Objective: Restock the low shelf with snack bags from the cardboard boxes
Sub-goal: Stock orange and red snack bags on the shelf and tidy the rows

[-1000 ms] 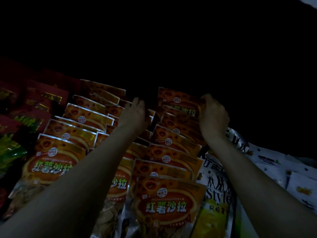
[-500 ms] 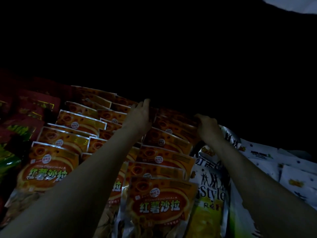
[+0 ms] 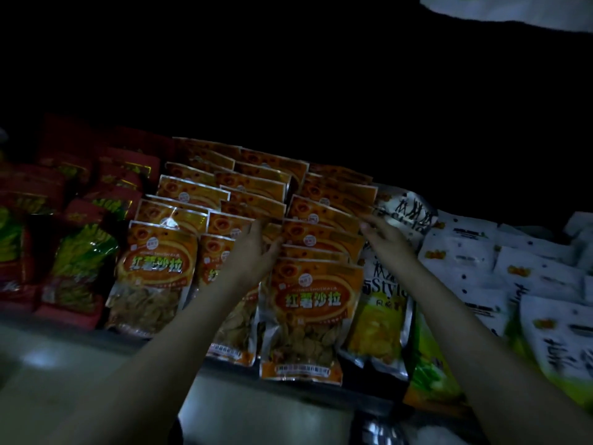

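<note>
- Far left of frame: red bags (image 3: 80, 216) with green print, standing in rows on the shelf, dim.
- Left of centre: orange snack bags (image 3: 157, 274) in three overlapping rows running back into the dark — front bags upright, clear windows showing chips.
- Centre: left hand (image 3: 253, 248) reaches in between the middle and right orange rows; fingers straight-ish, thumb against the left edge of the right row. Grip looks loose, not wrapped round any bag.
- Front bag of right row (image 3: 309, 319) stands at the shelf edge (image 3: 224, 369), just below both hands.
- Right of centre: right hand (image 3: 385, 239) fingertips touch the right edge of the right orange row, fingers extended — grip wide, holding nothing.
- Beside it: yellow-and-silver bag (image 3: 382, 322), touching the orange front bag.
- Right side: white bags (image 3: 500, 268) lying in overlapping piles; blurred.
</note>
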The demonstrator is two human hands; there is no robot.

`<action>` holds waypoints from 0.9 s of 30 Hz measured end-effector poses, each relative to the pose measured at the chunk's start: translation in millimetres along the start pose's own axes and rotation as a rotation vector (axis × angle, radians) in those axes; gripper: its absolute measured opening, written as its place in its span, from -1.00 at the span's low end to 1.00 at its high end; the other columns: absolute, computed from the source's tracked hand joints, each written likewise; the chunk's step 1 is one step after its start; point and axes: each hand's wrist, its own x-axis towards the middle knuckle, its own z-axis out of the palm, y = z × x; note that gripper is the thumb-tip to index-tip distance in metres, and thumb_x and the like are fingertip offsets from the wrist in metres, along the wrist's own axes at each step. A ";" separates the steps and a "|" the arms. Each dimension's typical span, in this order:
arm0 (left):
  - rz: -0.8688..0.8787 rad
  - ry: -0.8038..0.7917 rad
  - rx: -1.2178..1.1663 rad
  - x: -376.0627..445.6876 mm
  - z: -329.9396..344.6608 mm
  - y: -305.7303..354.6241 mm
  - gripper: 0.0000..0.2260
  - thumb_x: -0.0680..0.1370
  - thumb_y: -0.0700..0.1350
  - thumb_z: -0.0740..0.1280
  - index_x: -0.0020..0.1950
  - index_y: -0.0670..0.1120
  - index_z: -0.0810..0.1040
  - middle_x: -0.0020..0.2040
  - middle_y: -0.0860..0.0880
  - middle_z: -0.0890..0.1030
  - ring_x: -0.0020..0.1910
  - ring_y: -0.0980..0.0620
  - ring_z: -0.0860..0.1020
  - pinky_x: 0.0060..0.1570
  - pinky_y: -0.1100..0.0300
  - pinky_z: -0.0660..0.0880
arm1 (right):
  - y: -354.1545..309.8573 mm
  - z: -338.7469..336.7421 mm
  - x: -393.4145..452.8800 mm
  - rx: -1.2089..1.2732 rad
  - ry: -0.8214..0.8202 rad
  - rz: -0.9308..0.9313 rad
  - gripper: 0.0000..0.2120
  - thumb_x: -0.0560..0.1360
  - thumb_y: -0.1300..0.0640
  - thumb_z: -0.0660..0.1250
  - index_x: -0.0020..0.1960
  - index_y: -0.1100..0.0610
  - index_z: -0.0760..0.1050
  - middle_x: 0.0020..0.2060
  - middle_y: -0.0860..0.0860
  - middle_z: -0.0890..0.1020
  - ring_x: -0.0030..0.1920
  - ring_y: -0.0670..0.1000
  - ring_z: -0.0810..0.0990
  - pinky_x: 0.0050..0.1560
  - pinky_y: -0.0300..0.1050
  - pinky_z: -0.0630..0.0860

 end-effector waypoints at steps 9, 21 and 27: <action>-0.089 -0.181 -0.152 -1.3 11.2 -19.8 -0.21 0.31 0.00 0.54 0.43 -0.08 0.21 0.38 -0.09 0.32 0.36 -0.10 0.33 0.29 -0.09 0.39 | -18.8 25.9 37.0 -0.049 -0.331 0.104 -0.66 0.58 0.04 0.23 0.32 0.11 0.41 0.34 0.05 0.41 0.34 0.11 0.38 0.22 -0.12 0.38; 0.048 -0.169 -0.179 -7.9 49.7 -4.5 -0.26 0.38 -0.18 0.50 0.46 -0.04 0.18 0.42 -0.07 0.25 0.39 -0.08 0.30 0.31 -0.08 0.39 | 12.4 1.6 45.6 -0.594 -0.605 0.067 -0.68 0.56 0.09 0.28 0.28 0.15 0.41 0.19 0.10 0.53 0.12 0.11 0.51 0.17 -0.01 0.46; 0.011 -0.187 -0.158 -4.8 56.9 -13.6 -0.21 0.37 -0.14 0.50 0.48 0.02 0.13 0.42 -0.07 0.24 0.40 -0.08 0.28 0.31 -0.10 0.38 | 5.9 20.4 53.2 -0.382 -0.416 -0.083 -0.69 0.59 0.08 0.21 0.28 0.17 0.48 0.23 0.10 0.53 0.16 0.08 0.51 0.12 -0.11 0.41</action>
